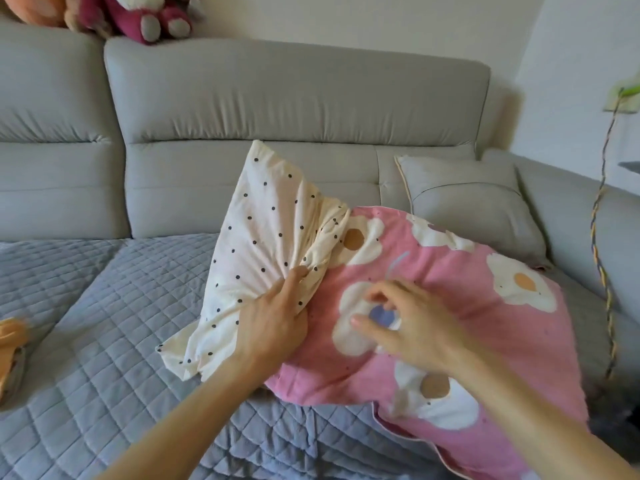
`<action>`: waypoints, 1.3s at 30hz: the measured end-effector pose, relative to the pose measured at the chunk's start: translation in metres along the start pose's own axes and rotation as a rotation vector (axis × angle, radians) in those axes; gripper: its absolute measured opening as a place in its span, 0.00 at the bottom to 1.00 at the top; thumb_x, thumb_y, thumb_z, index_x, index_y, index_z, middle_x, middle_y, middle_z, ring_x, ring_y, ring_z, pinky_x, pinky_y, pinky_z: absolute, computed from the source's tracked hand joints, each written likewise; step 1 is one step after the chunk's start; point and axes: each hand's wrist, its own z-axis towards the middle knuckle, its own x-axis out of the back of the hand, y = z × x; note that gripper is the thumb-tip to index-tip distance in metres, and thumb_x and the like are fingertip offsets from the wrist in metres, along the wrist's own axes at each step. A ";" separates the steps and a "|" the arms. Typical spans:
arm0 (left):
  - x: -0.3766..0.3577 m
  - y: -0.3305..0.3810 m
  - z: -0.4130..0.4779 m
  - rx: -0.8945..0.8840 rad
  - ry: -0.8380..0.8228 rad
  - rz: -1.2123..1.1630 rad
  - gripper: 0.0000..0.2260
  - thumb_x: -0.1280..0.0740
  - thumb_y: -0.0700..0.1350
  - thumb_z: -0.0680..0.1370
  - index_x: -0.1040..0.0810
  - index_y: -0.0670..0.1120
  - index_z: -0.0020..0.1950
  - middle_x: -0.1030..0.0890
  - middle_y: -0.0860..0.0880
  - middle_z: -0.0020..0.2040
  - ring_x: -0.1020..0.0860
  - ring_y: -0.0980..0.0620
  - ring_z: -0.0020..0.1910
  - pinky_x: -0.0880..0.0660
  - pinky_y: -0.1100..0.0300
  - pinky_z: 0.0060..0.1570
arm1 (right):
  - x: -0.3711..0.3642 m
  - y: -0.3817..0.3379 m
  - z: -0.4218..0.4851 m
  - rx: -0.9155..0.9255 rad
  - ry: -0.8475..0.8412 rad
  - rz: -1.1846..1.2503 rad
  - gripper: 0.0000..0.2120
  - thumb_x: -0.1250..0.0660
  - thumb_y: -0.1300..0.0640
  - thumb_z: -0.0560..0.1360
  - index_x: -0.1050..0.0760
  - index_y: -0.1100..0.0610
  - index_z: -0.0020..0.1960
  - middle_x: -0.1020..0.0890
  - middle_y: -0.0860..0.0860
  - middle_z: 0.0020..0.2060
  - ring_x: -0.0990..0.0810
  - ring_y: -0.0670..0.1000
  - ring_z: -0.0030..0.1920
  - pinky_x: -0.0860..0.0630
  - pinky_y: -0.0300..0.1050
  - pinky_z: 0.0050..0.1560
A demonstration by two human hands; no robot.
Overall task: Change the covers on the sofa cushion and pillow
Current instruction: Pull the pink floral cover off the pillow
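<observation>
While the left hand [273, 327] bunches the dotted pillow [263, 237] tightly just where it meets the mouth of the pink floral cover [478, 313], probably to keep it narrow enough to pass, the right hand [412, 327] sits over that cover's middle, fingers curled; blur hides whether they pinch the cloth.

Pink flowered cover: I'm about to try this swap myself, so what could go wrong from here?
1. The left hand grips the dotted cream fabric in a tight bunch at the mouth of the pink cover; it could jam or twist there.
2. The right hand is blurred above the cover, its hold unclear; unanchored, the cover could slide on the quilted seat.
</observation>
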 end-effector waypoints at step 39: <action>0.090 -0.010 0.154 -0.173 0.201 0.630 0.08 0.29 0.36 0.73 0.24 0.46 0.47 0.26 0.46 0.42 0.25 0.44 0.25 0.37 0.61 0.23 | -0.004 -0.001 0.035 0.015 0.810 -0.265 0.20 0.38 0.32 0.69 0.28 0.49 0.40 0.24 0.45 0.36 0.23 0.56 0.43 0.36 0.54 0.49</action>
